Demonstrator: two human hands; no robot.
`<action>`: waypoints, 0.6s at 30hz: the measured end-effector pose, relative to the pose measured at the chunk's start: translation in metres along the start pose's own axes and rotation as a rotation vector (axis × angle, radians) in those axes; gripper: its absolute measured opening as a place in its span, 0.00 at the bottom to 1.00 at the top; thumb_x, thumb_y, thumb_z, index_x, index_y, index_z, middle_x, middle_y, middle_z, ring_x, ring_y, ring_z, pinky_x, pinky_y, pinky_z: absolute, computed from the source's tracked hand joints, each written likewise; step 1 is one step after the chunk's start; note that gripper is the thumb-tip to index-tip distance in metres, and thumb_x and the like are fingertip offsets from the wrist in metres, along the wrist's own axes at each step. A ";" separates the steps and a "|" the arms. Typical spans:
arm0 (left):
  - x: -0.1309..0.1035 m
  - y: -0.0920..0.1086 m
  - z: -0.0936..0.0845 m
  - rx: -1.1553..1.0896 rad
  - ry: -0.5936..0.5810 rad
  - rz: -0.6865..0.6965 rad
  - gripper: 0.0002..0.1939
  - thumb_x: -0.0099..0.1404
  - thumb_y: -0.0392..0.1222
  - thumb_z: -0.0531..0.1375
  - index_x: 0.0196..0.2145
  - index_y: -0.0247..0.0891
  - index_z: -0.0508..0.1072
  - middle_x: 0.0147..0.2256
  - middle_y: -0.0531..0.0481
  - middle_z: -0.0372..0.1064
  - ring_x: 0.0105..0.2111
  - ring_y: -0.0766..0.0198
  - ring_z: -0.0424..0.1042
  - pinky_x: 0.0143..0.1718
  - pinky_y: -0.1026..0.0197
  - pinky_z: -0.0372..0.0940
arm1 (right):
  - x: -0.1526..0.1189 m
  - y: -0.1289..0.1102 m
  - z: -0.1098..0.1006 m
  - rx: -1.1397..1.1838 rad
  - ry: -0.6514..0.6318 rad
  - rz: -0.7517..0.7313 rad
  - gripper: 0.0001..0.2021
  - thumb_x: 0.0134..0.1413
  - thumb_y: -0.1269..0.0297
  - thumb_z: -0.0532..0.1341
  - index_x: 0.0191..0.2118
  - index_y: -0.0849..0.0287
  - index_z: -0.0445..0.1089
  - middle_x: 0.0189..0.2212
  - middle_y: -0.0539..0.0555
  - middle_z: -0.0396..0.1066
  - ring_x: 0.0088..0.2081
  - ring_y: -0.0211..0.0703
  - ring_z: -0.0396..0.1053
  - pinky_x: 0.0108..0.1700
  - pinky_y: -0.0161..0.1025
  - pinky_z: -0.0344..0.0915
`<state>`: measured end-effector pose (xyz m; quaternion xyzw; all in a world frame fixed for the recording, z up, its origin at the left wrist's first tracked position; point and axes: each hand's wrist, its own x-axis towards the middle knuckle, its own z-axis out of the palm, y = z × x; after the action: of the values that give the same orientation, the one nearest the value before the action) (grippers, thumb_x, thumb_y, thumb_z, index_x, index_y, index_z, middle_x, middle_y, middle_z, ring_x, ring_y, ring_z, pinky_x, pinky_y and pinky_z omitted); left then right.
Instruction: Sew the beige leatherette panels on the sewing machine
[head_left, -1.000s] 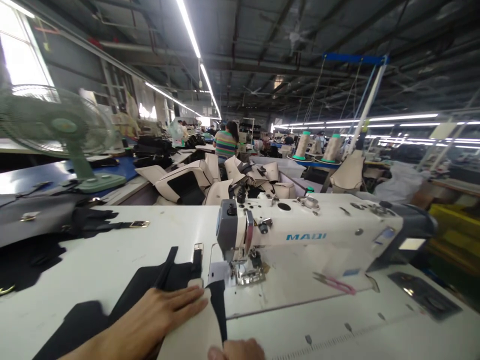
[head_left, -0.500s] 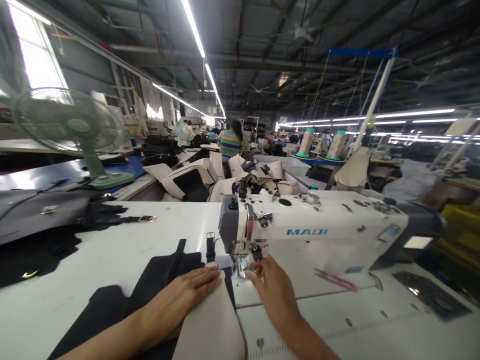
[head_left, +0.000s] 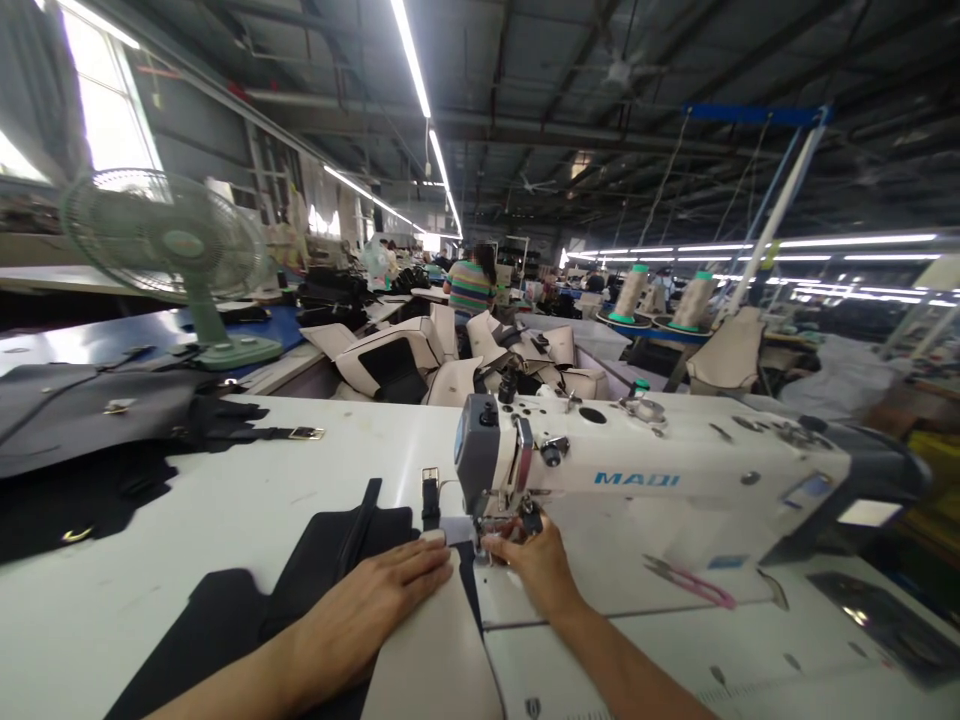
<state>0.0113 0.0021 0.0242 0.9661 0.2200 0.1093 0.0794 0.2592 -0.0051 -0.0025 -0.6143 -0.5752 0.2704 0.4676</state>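
Observation:
My left hand (head_left: 397,590) lies flat, fingers stretched out, on a beige leather panel (head_left: 439,655) that reaches up to the needle area of a white sewing machine (head_left: 675,510). Under that hand and forearm is a black leather piece (head_left: 322,545). A black strap with a gold buckle (head_left: 430,500) sticks out beyond the panel, left of the machine head. My right hand (head_left: 544,570) is at the needle and presser foot (head_left: 487,540), thumb and fingers bent together. What they pinch is too small and partly hidden.
Pink-handled snips (head_left: 690,582) lie under the machine arm. Dark leather bag parts (head_left: 90,450) cover the table's left side. A green fan (head_left: 202,300) stands behind them. Beige pieces (head_left: 397,360) are heaped beyond the table, near thread cones (head_left: 630,295). A person (head_left: 471,280) is farther back.
The whole view has shifted, so the machine sits farther right. My right hand's fingers have moved in closer around the needle area. My left hand stays flat on the beige panel.

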 end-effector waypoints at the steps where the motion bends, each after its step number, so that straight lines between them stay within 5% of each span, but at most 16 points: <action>1: 0.000 0.000 0.000 0.008 0.001 0.001 0.28 0.68 0.32 0.52 0.64 0.44 0.56 0.63 0.49 0.56 0.63 0.59 0.54 0.63 0.55 0.53 | 0.001 0.001 0.001 -0.004 0.004 -0.004 0.04 0.45 0.65 0.68 0.28 0.60 0.75 0.25 0.51 0.75 0.28 0.45 0.74 0.31 0.35 0.66; 18: -0.002 -0.004 0.007 0.084 0.043 0.028 0.28 0.69 0.30 0.51 0.64 0.45 0.57 0.62 0.50 0.57 0.62 0.59 0.56 0.62 0.55 0.55 | -0.002 0.005 0.008 -0.252 0.204 -0.081 0.06 0.44 0.66 0.64 0.31 0.60 0.70 0.30 0.55 0.73 0.36 0.49 0.72 0.43 0.39 0.66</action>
<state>0.0092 0.0038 0.0163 0.9690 0.2124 0.1219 0.0327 0.2546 -0.0046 -0.0110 -0.6685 -0.5785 0.1134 0.4534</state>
